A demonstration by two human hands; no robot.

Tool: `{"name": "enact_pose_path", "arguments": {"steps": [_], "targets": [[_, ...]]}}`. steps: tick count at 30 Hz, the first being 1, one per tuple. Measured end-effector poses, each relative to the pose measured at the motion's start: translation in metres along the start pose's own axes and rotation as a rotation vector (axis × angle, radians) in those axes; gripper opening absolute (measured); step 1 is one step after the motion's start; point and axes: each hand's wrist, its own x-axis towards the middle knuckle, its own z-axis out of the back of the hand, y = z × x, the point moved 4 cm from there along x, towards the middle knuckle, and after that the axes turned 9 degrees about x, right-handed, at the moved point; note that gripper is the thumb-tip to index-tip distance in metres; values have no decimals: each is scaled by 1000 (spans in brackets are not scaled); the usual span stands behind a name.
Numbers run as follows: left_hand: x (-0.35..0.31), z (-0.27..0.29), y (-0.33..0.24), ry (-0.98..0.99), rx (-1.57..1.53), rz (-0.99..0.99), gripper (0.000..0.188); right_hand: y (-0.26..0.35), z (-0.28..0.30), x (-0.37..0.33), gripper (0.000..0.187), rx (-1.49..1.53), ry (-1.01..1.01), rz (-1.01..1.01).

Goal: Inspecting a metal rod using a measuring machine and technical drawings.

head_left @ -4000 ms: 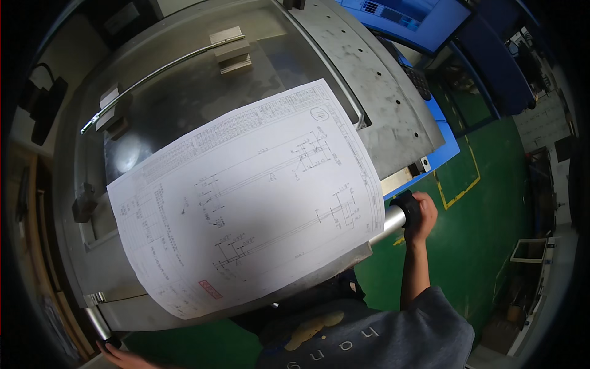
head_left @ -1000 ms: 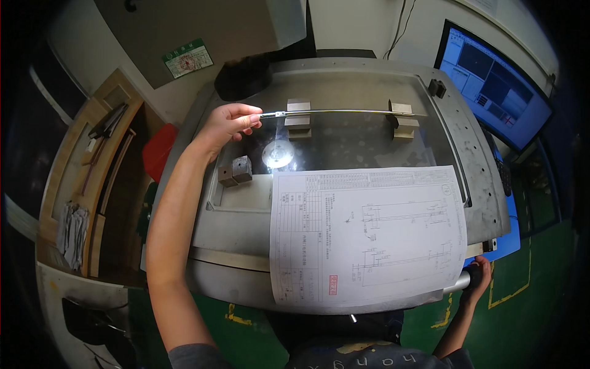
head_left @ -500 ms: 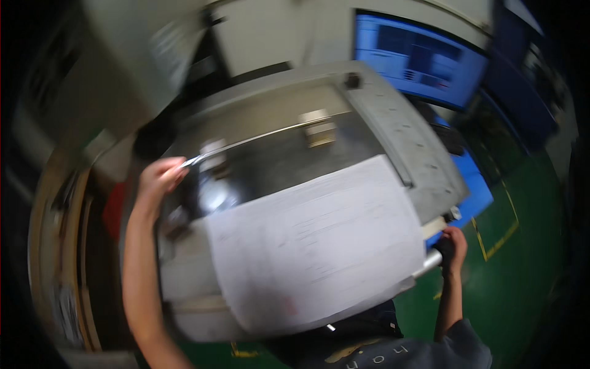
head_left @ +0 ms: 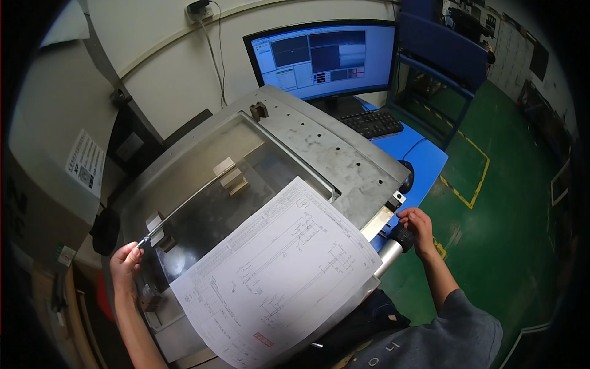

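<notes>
Left hand [head_left: 127,261] pinches one end of a slim, shiny metal rod [head_left: 190,202], lying over two stepped metal blocks [head_left: 233,182] within the recessed glassy bed [head_left: 212,215]. Right hand [head_left: 418,229] half-open beside black knob [head_left: 402,237]; contact unclear. Paper drawing [head_left: 264,270] overlaps bed, curving.

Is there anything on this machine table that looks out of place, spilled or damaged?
I see nothing clearly spilled or damaged. Slightly odd is the paper drawing: it covers part of the shiny plate, near the thin rod which the left hand holds.
</notes>
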Motion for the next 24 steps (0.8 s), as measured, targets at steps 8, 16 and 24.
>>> {"name": "enact_pose_path", "arguments": {"steps": [8,16,24], "targets": [[-3,-2,-2,-36,-6,-5,16,4,-4,0,29,-26,-7,-20],[-2,-2,-1,-39,-11,-9,17,3,-4,0,28,-33,-5,19],[-5,5,2,-34,-57,14,24,8,-10,-2,30,-10,32,43]]}}
